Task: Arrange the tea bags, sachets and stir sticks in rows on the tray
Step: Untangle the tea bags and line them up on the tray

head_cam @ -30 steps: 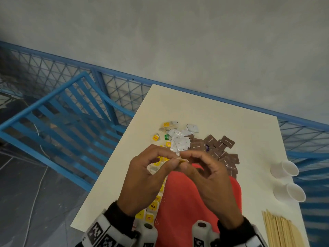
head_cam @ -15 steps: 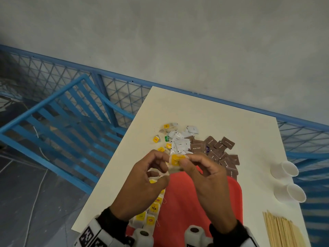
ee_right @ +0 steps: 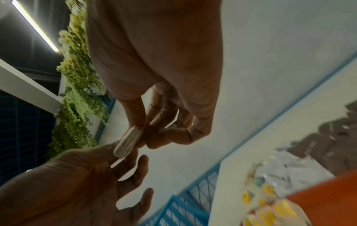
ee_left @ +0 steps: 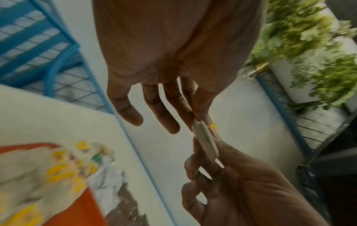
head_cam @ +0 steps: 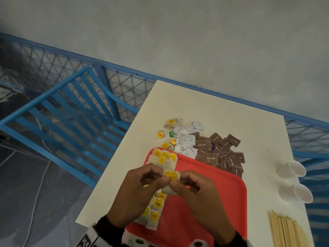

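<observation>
Hands lower vs 1 s ago, L hand (head_cam: pixel 140 191) & R hand (head_cam: pixel 197 195) both pinching tea bag (head_cam: pixel 171 176) over tray (head_cam: pixel 229 189)

The tray (head_cam: pixel 222 196) sits at the lower centre of the tabletop (head_cam: pixel 249 125). A row of tea bags (head_cam: pixel 156 207) lies along its left edge. Above it, toward frame centre, loose sachets (head_cam: pixel 210 148) lie heaped. Two cups (head_cam: pixel 293 180) lie at right, with stir sticks (head_cam: pixel 286 230) below them in the lower right corner.
</observation>
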Available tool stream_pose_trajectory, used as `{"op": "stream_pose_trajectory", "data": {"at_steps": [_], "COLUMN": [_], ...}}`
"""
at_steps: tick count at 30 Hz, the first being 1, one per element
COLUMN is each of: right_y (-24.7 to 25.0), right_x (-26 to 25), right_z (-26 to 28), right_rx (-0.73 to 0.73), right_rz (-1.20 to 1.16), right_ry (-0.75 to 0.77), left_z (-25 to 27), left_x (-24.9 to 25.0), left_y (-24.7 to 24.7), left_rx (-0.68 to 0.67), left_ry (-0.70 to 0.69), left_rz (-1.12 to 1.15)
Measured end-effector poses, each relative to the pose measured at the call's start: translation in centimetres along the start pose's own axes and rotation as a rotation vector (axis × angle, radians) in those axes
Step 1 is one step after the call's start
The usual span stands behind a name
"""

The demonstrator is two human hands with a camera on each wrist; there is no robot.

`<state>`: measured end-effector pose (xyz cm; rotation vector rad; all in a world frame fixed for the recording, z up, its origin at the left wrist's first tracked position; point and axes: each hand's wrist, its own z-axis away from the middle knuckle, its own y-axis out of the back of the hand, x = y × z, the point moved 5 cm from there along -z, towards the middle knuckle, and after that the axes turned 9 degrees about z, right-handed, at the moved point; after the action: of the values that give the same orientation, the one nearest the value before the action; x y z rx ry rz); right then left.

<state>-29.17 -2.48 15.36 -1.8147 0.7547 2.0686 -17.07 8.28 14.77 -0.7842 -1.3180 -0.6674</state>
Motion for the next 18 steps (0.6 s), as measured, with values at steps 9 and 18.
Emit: {"op": "stream_pose_trajectory", "data": {"at_steps": [9, 18], "right_y": [-2.7, -6.1], "right_x": [13.8, 17.7], "right_z": [-4.2, -9.4], "right_rx": [0.107, 0.231], "right_rz": [0.153, 0.222], "right_ry": [-0.513, -0.677], "left_z": [0.3, -4.1], "left_x": [-11.5, -14.7], "left_y": [8.1, 8.6], "left_rx": [0.235, -0.132], "left_ry": [0.268, 0.211], "left_rz": [-0.414, -0.923]}}
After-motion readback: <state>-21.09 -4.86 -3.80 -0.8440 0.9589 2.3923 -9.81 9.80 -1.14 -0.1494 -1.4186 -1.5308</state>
